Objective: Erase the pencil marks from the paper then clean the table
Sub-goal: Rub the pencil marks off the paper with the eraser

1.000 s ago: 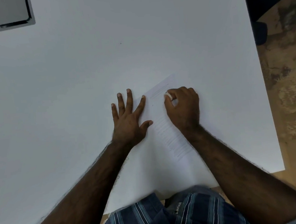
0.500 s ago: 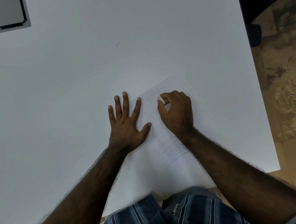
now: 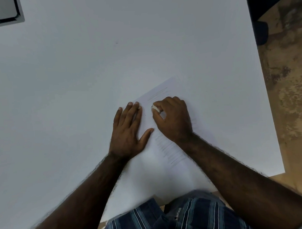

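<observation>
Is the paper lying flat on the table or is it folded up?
Flat and spread out. The paper lies on the table, and the left hand presses its edge with straight fingers.

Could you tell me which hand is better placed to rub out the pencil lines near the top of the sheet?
The right hand: it already pinches the eraser just below those pencil lines. The left hand lies flat, holding the paper down.

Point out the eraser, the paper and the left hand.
eraser (image 3: 155, 108), head view, white tip showing between the fingers
paper (image 3: 164, 88), head view, bare far corner
left hand (image 3: 128, 131), head view, back of the hand
</observation>
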`<state>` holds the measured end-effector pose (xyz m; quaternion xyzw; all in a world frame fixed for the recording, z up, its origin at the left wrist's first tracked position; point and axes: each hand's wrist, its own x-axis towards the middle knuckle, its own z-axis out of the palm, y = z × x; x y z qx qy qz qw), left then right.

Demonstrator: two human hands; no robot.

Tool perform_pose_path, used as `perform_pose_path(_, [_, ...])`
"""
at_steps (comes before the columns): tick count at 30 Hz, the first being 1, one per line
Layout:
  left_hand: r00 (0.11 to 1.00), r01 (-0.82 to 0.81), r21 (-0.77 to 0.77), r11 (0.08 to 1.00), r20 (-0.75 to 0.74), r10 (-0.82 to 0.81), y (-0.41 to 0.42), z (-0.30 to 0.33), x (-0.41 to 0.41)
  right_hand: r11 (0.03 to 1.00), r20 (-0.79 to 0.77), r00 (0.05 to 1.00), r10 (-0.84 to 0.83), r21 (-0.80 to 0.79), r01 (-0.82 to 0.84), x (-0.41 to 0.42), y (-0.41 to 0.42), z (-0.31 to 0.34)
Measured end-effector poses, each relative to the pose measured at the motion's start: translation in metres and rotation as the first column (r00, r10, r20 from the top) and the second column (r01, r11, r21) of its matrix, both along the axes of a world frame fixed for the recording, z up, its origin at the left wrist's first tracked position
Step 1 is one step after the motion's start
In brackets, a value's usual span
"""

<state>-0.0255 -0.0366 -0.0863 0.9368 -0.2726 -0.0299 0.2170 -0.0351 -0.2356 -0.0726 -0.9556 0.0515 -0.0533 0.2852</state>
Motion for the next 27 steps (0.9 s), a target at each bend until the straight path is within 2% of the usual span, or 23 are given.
perform_pose_path(2, [1.0, -0.01, -0.013, 1.0, -0.014, 0.01, -0.001, 0.002, -0.001, 0.998, 0.014, 0.999, 0.041, -0.043, -0.04, 0.002, -0.006, 0.001])
perform_pose_path(6, [0.997, -0.016, 0.027, 1.0, -0.069, 0.018, -0.003, 0.006, -0.001, 0.968, 0.026, 0.967, -0.252, -0.01, 0.252, 0.014, -0.027, 0.0])
perform_pose_path(7, [0.996, -0.017, 0.043, 0.999, -0.086, 0.021, -0.003, 0.007, -0.002, 0.974, 0.022, 0.974, -0.225, -0.008, 0.225, 0.014, -0.023, 0.0])
perform_pose_path(10, [0.992, -0.022, 0.073, 0.997, -0.119, 0.031, -0.005, 0.01, -0.005, 0.992, -0.002, 0.993, 0.119, -0.034, -0.118, 0.006, -0.001, 0.0])
perform_pose_path(11, [0.991, -0.021, 0.094, 0.995, -0.131, 0.033, -0.005, 0.011, -0.005, 0.981, -0.004, 0.982, 0.186, -0.057, -0.186, 0.004, 0.0, 0.0])
perform_pose_path(12, [0.989, -0.019, 0.121, 0.992, -0.146, 0.037, -0.006, 0.012, -0.006, 0.982, -0.004, 0.984, 0.178, -0.071, -0.178, 0.006, -0.005, 0.0])
perform_pose_path(15, [0.98, -0.016, 0.194, 0.981, -0.193, 0.054, -0.009, 0.013, -0.004, 0.986, -0.001, 0.986, -0.165, -0.029, 0.165, 0.02, -0.022, 0.003])
perform_pose_path(16, [0.978, -0.018, 0.202, 0.979, -0.201, 0.06, -0.009, 0.013, -0.004, 0.973, -0.004, 0.973, -0.23, -0.004, 0.23, 0.021, -0.021, 0.003])
perform_pose_path(17, [0.977, -0.022, 0.2, 0.98, -0.201, 0.063, -0.009, 0.013, -0.004, 0.977, -0.003, 0.977, -0.213, 0.005, 0.213, 0.02, -0.016, 0.004])
perform_pose_path(19, [0.979, -0.025, 0.176, 0.984, -0.194, 0.06, -0.007, 0.014, -0.005, 1.0, -0.005, 1.0, -0.011, -0.009, 0.011, 0.013, 0.001, 0.005])
perform_pose_path(21, [0.979, -0.015, 0.175, 0.984, -0.198, 0.05, -0.006, 0.015, -0.005, 0.982, -0.015, 0.983, 0.183, -0.041, -0.183, 0.004, 0.009, 0.006])
perform_pose_path(22, [0.977, -0.009, 0.188, 0.982, -0.207, 0.048, -0.007, 0.016, -0.005, 0.981, -0.021, 0.982, 0.187, -0.056, -0.188, 0.005, 0.004, 0.005])
perform_pose_path(23, [0.975, -0.004, 0.201, 0.98, -0.217, 0.048, -0.007, 0.016, -0.005, 0.99, -0.023, 0.992, 0.124, -0.062, -0.125, 0.008, -0.002, 0.004])
perform_pose_path(26, [0.968, 0.015, 0.222, 0.975, -0.248, 0.042, -0.008, 0.019, -0.005, 0.975, -0.022, 0.975, -0.219, -0.046, 0.218, 0.017, -0.019, 0.003])
perform_pose_path(27, [0.966, 0.022, 0.224, 0.974, -0.256, 0.037, -0.007, 0.02, -0.005, 0.965, -0.02, 0.966, -0.259, -0.04, 0.258, 0.016, -0.017, 0.003])
